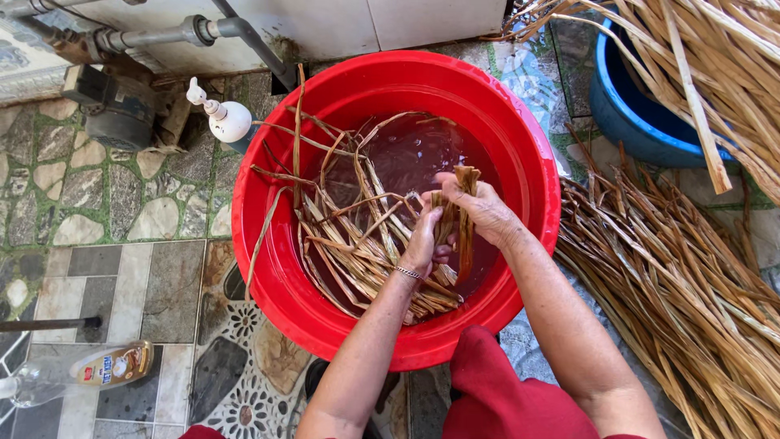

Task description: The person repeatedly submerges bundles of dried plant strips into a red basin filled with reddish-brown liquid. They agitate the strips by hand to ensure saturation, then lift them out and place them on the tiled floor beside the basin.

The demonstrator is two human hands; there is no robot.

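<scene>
Hands over red plastic basin, both working 1 folded bundle of wet leaf strips held just above the water. Left hand fingers curled round the bundle's lower part, right hand clenched on its upper part, strip ends poking out above the knuckles. Strips look flat, fibrous, tan-brown, ribbon-shaped; soaked, so likely limp, pliable and a bit slippery, light in the hand, best gripped mid-length where the folds stack. More loose strips lie tangled in the dark water, some draped over the rim. Dry stiff strips piled on the ground at right, more over a blue tub. White pump bottle beside the basin, stone-tiled floor.
</scene>
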